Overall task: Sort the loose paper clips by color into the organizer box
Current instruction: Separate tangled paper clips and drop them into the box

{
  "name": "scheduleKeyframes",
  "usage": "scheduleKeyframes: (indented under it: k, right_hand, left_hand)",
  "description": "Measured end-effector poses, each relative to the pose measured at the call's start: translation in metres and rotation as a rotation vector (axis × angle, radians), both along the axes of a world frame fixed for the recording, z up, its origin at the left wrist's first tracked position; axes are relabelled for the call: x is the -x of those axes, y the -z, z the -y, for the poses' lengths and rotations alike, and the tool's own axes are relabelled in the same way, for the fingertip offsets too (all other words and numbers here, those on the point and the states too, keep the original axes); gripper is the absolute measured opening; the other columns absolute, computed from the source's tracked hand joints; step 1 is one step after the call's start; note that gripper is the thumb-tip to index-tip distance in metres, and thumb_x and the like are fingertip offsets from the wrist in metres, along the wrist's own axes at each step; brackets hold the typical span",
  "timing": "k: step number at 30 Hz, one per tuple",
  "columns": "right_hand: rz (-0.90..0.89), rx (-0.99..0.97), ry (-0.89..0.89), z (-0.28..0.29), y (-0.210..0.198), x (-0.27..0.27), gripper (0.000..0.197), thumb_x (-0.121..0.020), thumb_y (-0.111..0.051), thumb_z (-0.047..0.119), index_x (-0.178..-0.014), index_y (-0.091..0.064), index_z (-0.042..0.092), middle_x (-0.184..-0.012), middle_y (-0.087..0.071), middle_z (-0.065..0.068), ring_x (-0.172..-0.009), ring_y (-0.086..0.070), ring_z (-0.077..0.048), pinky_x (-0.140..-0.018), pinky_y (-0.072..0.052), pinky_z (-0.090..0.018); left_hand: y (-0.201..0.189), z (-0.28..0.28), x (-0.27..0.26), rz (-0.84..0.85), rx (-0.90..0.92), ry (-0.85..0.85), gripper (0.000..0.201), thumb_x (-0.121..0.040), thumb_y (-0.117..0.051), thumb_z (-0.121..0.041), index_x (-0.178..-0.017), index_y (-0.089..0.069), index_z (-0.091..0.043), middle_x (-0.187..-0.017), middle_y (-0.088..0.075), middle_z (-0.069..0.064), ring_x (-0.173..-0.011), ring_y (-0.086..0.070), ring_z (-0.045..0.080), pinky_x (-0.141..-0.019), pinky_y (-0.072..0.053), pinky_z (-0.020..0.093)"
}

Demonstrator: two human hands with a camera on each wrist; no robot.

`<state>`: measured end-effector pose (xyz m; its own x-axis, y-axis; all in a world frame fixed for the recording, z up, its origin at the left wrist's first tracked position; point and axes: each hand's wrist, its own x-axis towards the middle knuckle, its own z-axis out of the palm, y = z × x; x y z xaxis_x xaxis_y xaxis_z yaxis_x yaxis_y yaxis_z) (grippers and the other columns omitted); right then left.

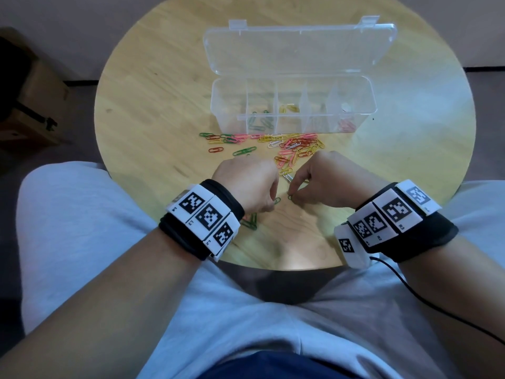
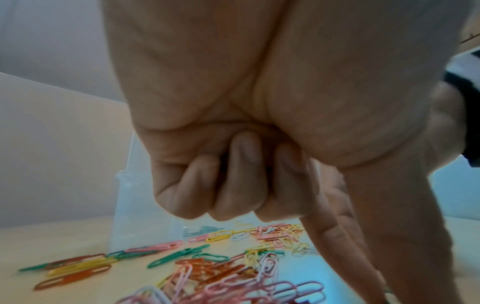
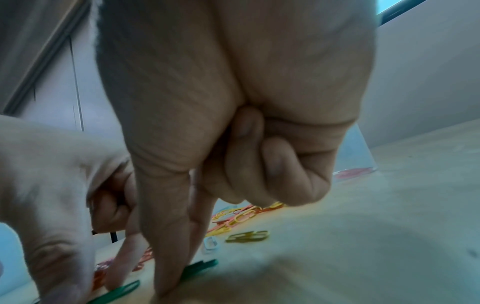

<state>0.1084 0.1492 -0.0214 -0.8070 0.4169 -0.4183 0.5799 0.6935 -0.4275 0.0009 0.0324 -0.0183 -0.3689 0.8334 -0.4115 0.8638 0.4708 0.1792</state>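
The clear organizer box stands open at mid-table and holds green clips, yellow clips and pink-red clips in separate compartments. A mixed pile of loose paper clips lies in front of it. Both hands are down at the table's near part, the outer fingers curled into the palms. My left hand pinches a green clip on the wood with thumb and index finger. My right hand pinches another green clip the same way. Several green clips lie beside my left wrist.
The box's lid lies flat behind it. The round wooden table has bare wood left and right of the box. A brown cardboard box sits on the floor at the left. My lap is against the near table edge.
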Motion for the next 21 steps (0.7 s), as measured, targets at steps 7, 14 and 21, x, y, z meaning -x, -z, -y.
scheduleKeyframes:
  k: [7,14,21]
  right_hand:
    - [0.059,-0.030,-0.009,0.001,-0.002,-0.001,0.009,-0.069,-0.081,0.032,-0.073,-0.075,0.026,-0.057,-0.056,0.012,-0.054,-0.051,-0.004,-0.046,-0.034,-0.021]
    - [0.054,-0.073,-0.018,0.002,-0.002,-0.002,0.009,-0.070,-0.077,0.034,-0.074,-0.075,0.026,-0.062,-0.061,0.009,-0.057,-0.053,-0.006,-0.049,-0.040,-0.023]
    - [0.081,-0.026,0.020,-0.008,0.001,-0.003,0.024,-0.091,-0.052,0.028,-0.079,-0.064,0.011,-0.084,-0.063,-0.006,-0.079,-0.055,-0.024,-0.067,-0.045,-0.033]
  left_hand:
    - [0.000,-0.003,-0.008,-0.010,0.036,0.031,0.009,-0.070,-0.069,-0.026,-0.077,-0.070,-0.022,-0.069,-0.062,-0.008,-0.073,-0.062,0.021,-0.059,-0.046,0.028]
    - [0.002,-0.006,-0.009,-0.008,0.047,0.054,0.015,-0.070,-0.061,-0.034,-0.074,-0.059,-0.021,-0.071,-0.060,-0.003,-0.072,-0.059,0.023,-0.061,-0.045,0.029]
    - [0.003,-0.006,0.005,0.197,-0.073,0.004,0.025,-0.089,-0.027,-0.019,-0.070,-0.039,-0.008,-0.074,-0.048,0.010,-0.074,-0.047,0.031,-0.062,-0.035,0.039]
